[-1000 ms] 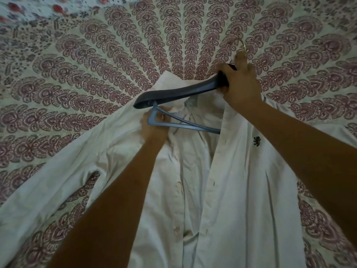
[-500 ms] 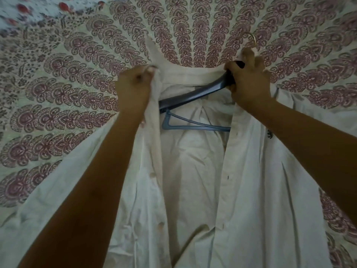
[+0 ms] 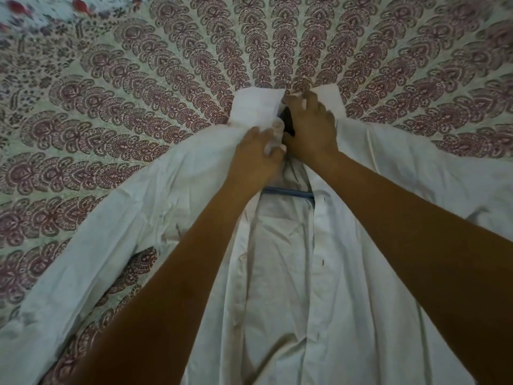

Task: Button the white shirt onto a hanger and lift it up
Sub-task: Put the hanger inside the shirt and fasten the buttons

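Observation:
The white shirt (image 3: 280, 273) lies flat on the bed, front open, sleeves spread to both sides. A dark blue hanger (image 3: 288, 193) is inside it; only its lower bar and a dark bit at the neck show. My left hand (image 3: 256, 154) pinches the left collar and front edge just below the collar. My right hand (image 3: 309, 126) is closed around the hanger's neck at the collar opening, touching the left hand. The hook is hidden behind my right hand.
A bedspread (image 3: 138, 93) with a red and green fan pattern covers the whole surface under and around the shirt. A different floral cloth (image 3: 41, 12) shows at the far left corner. My forearms cross the lower part of the shirt.
The left side of the shirt has been pulled over the hanger's left arm, which is now covered. My left hand moved right to the collar, beside my right hand.

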The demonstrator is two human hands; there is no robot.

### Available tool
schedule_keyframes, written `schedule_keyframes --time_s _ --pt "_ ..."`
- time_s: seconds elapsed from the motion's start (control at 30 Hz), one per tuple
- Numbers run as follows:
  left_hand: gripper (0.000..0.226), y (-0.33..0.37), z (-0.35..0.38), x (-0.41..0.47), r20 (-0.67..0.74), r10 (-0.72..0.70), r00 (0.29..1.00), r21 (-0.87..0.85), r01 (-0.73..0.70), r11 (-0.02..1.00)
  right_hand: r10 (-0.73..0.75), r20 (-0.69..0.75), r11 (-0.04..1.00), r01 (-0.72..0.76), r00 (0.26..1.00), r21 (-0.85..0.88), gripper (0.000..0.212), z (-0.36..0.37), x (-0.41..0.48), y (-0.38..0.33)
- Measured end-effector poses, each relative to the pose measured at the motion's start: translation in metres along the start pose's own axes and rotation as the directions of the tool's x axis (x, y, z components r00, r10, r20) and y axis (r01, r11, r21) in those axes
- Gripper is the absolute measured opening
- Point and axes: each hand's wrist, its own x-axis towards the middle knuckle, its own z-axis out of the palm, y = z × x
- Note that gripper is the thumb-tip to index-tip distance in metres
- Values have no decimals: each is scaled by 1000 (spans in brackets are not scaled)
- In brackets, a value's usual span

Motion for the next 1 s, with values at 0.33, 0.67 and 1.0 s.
schedule_keyframes --time_s 0.33,0.67,1.0 --pt "43 -61 39 -107 -138 70 988 152 -49 987 54 -54 989 -46 997 138 56 38 -155 21" --pt "30 -67 43 -206 -86 -153 984 385 175 906 202 8 979 -203 979 27 47 55 -297 -14" --pt "35 -66 8 -208 505 -154 850 -160 267 950 273 75 913 -283 959 295 32 32 -304 -40"
